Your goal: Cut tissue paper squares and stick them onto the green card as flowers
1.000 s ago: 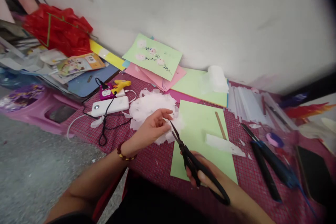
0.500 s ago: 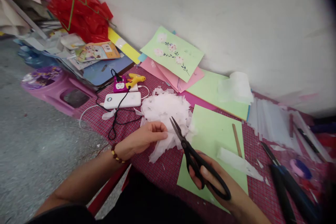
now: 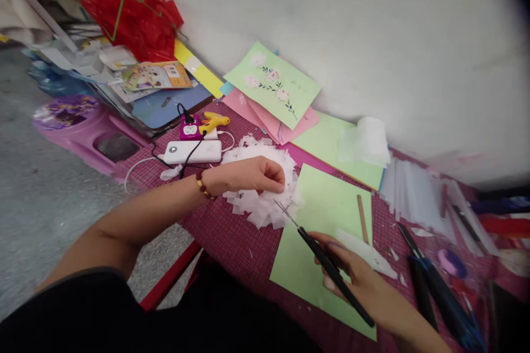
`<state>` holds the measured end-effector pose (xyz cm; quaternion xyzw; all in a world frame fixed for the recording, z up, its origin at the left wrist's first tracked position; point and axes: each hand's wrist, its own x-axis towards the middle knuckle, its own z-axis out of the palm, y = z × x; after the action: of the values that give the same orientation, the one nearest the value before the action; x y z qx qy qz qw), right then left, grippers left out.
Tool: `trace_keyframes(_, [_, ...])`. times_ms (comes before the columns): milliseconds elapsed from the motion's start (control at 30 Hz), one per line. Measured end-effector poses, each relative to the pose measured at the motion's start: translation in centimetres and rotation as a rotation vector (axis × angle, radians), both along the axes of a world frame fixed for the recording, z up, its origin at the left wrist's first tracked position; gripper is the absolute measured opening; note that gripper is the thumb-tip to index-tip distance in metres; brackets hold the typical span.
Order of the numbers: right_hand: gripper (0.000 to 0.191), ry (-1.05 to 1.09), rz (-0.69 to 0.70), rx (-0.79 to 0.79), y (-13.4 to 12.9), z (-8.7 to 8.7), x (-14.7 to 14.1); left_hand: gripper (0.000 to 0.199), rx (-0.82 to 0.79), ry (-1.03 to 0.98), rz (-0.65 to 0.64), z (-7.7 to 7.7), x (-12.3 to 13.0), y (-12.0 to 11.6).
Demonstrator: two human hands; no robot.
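Note:
My left hand (image 3: 260, 174), a beaded bracelet on its wrist, is over a heap of torn white tissue paper (image 3: 259, 212). Its fingers are pinched together; whatever may be between them is too small or hidden to tell. Black-handled scissors (image 3: 318, 256) are in my right hand (image 3: 351, 270), seen nearly edge-on, their slim tips pointing at the heap just below my left fingertips. Under the scissors lies a light green sheet (image 3: 327, 193). On that sheet are a narrow brown stick (image 3: 362, 219) and a white paper strip (image 3: 368, 253).
Left of the heap sit a white power bank (image 3: 192, 151), a yellow glue gun (image 3: 214, 121) and a purple socket block (image 3: 190, 128) with cords. A flower-decorated green card (image 3: 273, 80) leans by the wall. Another pair of scissors (image 3: 439, 281) lies right. A pink stool (image 3: 91, 127) stands left.
My left hand has moved right and up, from the heap's near left side to over its middle. The scissors have turned edge-on and their tips have dropped slightly. The view has shifted a little.

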<state>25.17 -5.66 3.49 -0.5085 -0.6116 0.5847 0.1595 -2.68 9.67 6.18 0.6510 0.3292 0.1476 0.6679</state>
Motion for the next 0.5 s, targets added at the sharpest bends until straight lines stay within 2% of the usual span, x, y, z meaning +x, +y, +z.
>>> trace_keyframes(133, [0.059,0.039,0.024,-0.004,1.0,0.4,0.1,0.009,-0.034,0.016,-0.096,0.0,1.5,0.4])
trace_keyframes(300, [0.061,0.174,0.009,-0.085,1.4,0.3,-0.5,0.009,-0.148,0.008,-0.115,0.7,2.8,0.0])
trace_keyframes(400, [0.061,0.236,-0.01,-0.091,1.4,0.0,-0.7,0.012,-0.244,-0.042,-0.038,0.7,3.1,0.1])
trace_keyframes(500, [0.062,0.309,-0.053,-0.077,1.3,-0.5,-0.9,0.025,-0.409,-0.141,0.077,-0.2,2.6,0.4])
